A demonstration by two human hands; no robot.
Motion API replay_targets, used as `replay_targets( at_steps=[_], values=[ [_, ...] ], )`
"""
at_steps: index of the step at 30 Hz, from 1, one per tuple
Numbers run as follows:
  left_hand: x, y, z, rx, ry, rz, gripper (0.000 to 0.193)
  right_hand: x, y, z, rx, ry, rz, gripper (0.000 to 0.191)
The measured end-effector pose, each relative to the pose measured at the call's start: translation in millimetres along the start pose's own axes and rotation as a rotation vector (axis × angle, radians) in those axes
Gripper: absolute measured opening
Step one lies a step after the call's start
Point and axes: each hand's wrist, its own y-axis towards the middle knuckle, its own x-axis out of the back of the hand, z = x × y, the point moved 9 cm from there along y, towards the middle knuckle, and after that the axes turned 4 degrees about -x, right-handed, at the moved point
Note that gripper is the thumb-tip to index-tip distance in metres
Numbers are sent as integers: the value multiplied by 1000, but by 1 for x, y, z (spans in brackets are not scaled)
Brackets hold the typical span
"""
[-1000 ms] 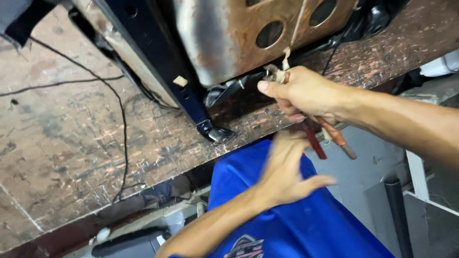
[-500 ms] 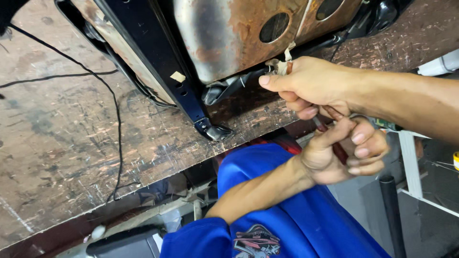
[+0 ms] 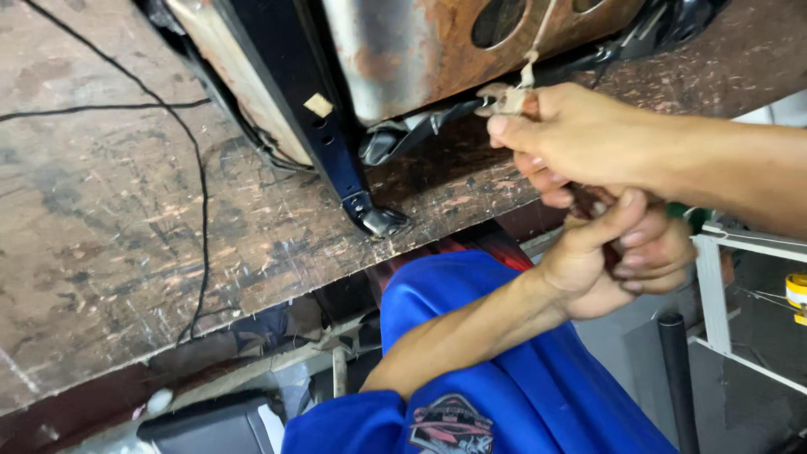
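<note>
**Rusted steel, a pale strip, two closed hands**

Rusted sheet metal — a big panel (image 3: 420, 50) with round holes — rests on the scarred wooden table (image 3: 109, 252), carried on a black bracket (image 3: 332, 143) whose foot sits close to the table's front edge. A thin black cable (image 3: 198, 210) wanders across the boards to the left, well apart from the work.

The right hand (image 3: 580, 139) is clenched at the panel's lower edge, its grip pinching a small pale strip (image 3: 525, 71) that runs up across the rust. The left hand (image 3: 622, 252) is closed just beneath, touching the right; what it wraps is mostly hidden, only a dark reddish bit showing between the fingers, so I cannot tell what it is.

Judged from this, the pinch wants to stay near the strip's end, with the pull in line with the strip rather than dragged over the metal edge — a thin strip could fray there. Black wiring (image 3: 420, 134) bunched under the panel crowds the fingers, and the blue-clad lap (image 3: 521, 361) below leaves the lower hand little room.
</note>
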Motion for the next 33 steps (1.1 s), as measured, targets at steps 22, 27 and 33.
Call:
replay_targets(
  at_steps=[22,27,33],
  values=[
    [69,-34,-38,55,899,-267,59,34,-2,-16,4,-608,-1,48],
    [52,-63,-59,-3,1300,-333,52,50,-6,-62,-88,-516,51,34],
    [-42,-118,-161,-587,2274,-725,15,88,-6,-138,162,-75,-11,61]
  ],
)
